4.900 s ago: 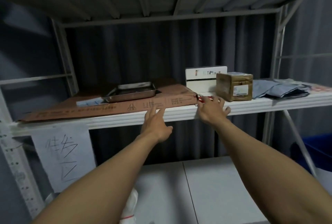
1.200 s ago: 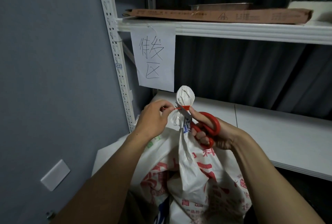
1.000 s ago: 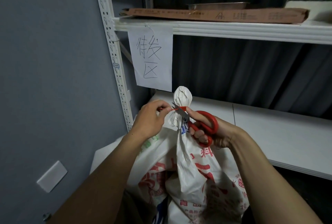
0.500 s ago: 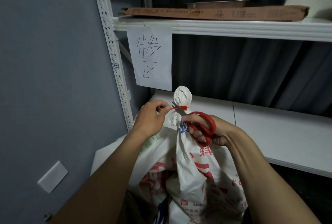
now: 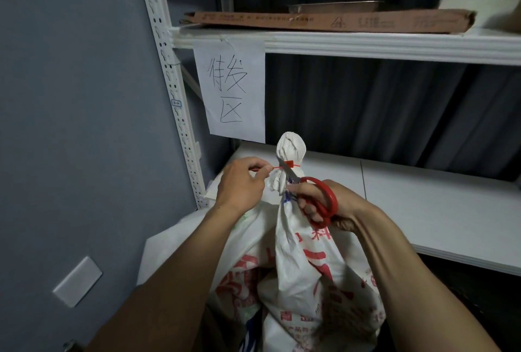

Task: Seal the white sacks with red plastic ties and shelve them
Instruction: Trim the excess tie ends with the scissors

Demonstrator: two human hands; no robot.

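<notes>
Sack point(image 5: 304, 253): tied, before the lower shelf's point(image 5: 423, 210) left front corner.
Left hand point(image 5: 242, 182): pinches the tie's point(image 5: 291, 165) tail.
Right hand point(image 5: 338, 205): grips scissors point(image 5: 321, 200).
Advice: pull your tail end taut; cut close (spare the cloth).

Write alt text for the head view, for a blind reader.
A person's left hand pinches the tail of a red tie cinched round the gathered neck of a white sack, while the right hand holds red-handled scissors with blades at the tie. A white shelf lies behind.

The rack post point(image 5: 175, 103) is crowding you left of your grip; the lower shelf point(image 5: 439, 210) is offering room rightward.
</notes>
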